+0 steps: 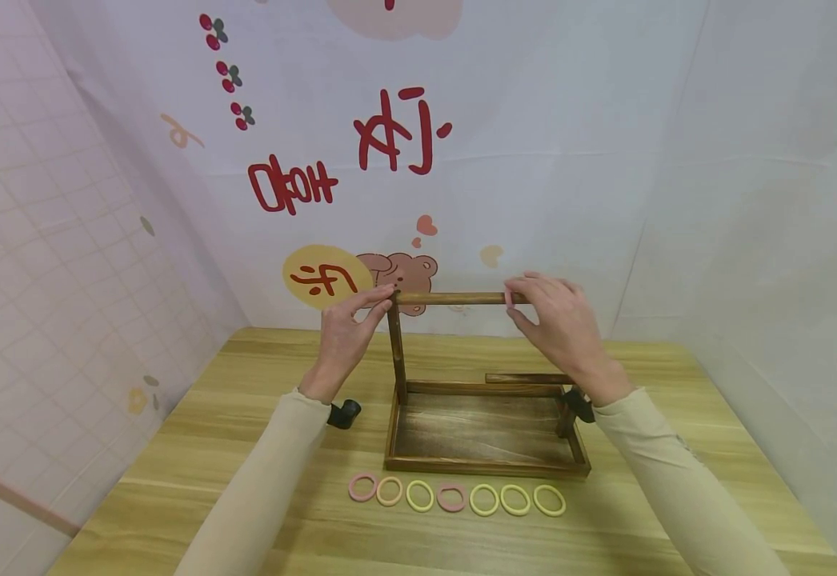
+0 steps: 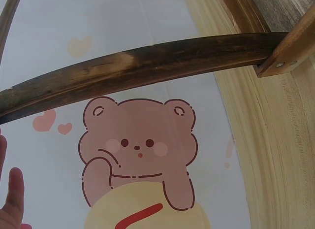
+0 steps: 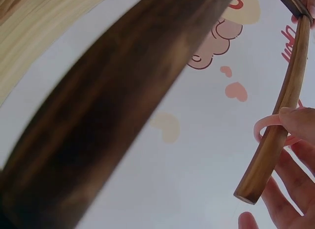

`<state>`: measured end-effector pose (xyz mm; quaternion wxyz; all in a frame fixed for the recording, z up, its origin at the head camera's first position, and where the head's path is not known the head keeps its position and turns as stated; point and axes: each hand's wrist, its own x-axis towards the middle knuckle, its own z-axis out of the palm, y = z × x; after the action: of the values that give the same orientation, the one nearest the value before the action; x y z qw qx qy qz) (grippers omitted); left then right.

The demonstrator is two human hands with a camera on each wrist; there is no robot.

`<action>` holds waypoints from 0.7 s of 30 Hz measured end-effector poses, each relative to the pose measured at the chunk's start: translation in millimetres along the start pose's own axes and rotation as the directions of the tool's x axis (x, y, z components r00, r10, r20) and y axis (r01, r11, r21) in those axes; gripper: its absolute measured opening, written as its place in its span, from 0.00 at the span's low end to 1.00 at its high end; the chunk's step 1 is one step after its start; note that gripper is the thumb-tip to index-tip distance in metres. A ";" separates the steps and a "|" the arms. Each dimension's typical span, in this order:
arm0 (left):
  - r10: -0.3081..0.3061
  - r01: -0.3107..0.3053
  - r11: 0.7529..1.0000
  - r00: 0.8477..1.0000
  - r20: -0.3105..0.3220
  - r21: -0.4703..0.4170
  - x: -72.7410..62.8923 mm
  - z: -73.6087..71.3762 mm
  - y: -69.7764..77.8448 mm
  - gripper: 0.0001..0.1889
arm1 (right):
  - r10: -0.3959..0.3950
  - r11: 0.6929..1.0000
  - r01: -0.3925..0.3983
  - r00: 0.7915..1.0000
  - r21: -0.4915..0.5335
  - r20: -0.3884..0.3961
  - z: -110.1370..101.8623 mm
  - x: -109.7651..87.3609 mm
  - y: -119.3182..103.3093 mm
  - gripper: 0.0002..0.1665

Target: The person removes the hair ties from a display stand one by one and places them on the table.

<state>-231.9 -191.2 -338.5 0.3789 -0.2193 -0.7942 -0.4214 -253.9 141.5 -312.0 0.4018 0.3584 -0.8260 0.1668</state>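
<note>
A dark wooden rack [image 1: 398, 352] stands on the table, with a tray base, a left upright and a long top bar [image 1: 450, 298] reaching right. My left hand [image 1: 344, 336] pinches the corner where the bar meets the upright. Thumb and fingers of my right hand [image 1: 562, 324] pinch a pink ring [image 3: 268, 121], which is around the bar close to its free right end. In the left wrist view, only some fingertips [image 2: 16, 187] show at the left edge.
In front of the rack, several pink, orange and yellow rings [image 1: 484, 500] lie in a row on the wooden table [image 1: 267, 480]. A lower, shorter bar [image 1: 526, 378] extends left from the rack's right post. Behind stands a printed white backdrop [image 1: 548, 160].
</note>
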 end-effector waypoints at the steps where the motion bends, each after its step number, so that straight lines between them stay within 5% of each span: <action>1: -0.002 0.002 1.000 1.000 0.002 0.002 -0.1 -0.1 0.2 0.11 | 0.002 1.000 -0.002 1.000 -0.001 -0.002 -0.4 -0.4 0.4 0.22; 21: 0.008 -0.008 1.000 1.000 0.002 -0.008 0.0 -0.5 1.3 0.12 | 0.012 1.000 -0.012 1.000 -0.008 -0.002 -7.2 -4.6 6.6 0.21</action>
<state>-230.8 -190.8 -337.6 0.3788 -0.2243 -0.7921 -0.4228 -252.9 152.2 -311.1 0.4030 0.3516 -0.8284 0.1666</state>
